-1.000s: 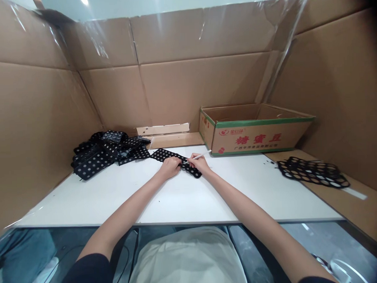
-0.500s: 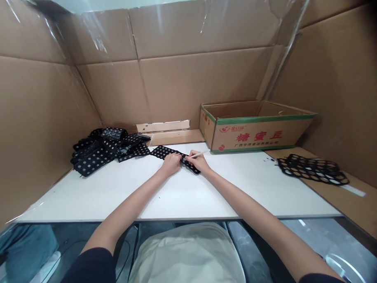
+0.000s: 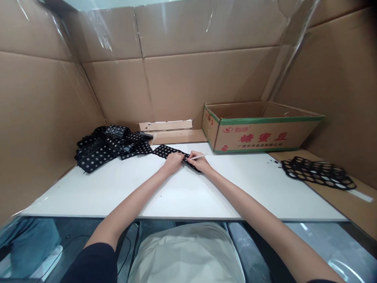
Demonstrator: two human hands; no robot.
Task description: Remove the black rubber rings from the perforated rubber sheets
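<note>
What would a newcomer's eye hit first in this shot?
Probably the open carton with green edges and red lettering, at the back right of the white table. Next, the heaped black dotted pieces at the back left. Then the center: left hand on a dotted strip, right hand holding a thin white stick-like tool over it.
</note>
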